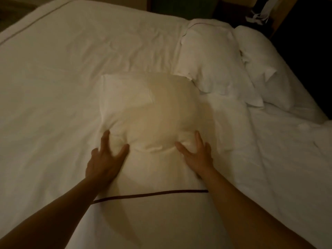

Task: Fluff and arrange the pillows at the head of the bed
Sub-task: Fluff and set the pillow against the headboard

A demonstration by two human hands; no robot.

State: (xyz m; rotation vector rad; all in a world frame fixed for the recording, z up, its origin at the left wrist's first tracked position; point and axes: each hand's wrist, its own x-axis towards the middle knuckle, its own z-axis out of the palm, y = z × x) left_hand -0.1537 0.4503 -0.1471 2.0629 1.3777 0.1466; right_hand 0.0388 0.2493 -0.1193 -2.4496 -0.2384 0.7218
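Observation:
A white pillow (149, 108) lies flat in the middle of the bed, its case trimmed with a dark stripe near me. My left hand (105, 157) presses on its left side with the fingers spread. On its right side my right hand (196, 155) presses the same way, fingers apart. The fabric bunches between the two hands. A second white pillow (212, 62) lies beyond it to the right, and a third pillow (258, 56) sits further right near the bed's edge.
The white sheet (71, 60) covers the bed, with a dark stripe along its far left edge. A rumpled duvet (287, 159) lies at the right. A dark headboard area and a nightstand with white items (258, 15) stand at the top right.

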